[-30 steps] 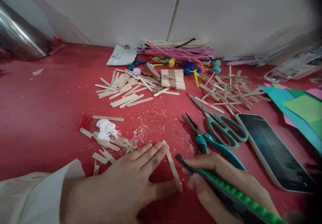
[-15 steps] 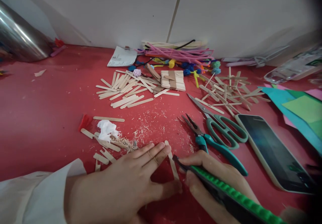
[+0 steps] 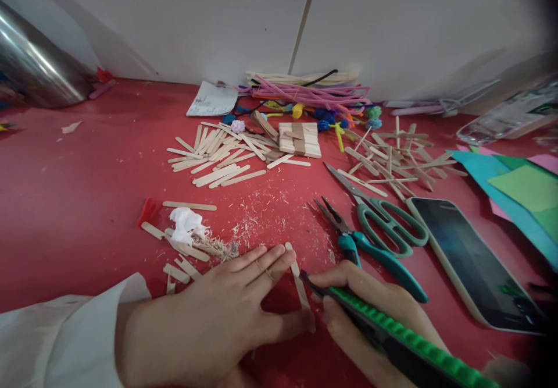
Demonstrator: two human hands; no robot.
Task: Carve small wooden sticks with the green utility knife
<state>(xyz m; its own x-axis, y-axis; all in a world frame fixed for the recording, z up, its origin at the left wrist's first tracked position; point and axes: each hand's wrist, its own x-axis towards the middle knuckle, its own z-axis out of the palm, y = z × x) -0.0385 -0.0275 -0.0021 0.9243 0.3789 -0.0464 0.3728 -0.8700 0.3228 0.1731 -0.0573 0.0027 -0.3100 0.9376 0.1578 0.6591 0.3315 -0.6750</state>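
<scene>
My left hand (image 3: 226,312) lies flat on the red table (image 3: 78,202), fingers spread, and pins a pale wooden craft stick (image 3: 299,277) between fingertips and thumb. My right hand (image 3: 370,312) is closed round a green and black utility knife (image 3: 392,335). The knife's tip rests against the middle of the stick. Wood shavings (image 3: 257,219) are scattered just beyond the stick.
Teal pliers (image 3: 353,242), teal scissors (image 3: 383,216) and a phone (image 3: 475,263) lie to the right. Piles of craft sticks (image 3: 218,155) and thin sticks (image 3: 396,158), pipe cleaners (image 3: 309,94), coloured paper (image 3: 518,190) and a metal cylinder (image 3: 35,62) sit further back.
The knife in my right hand has moved up and left until its tip meets the stick. My left hand has stayed on the stick.
</scene>
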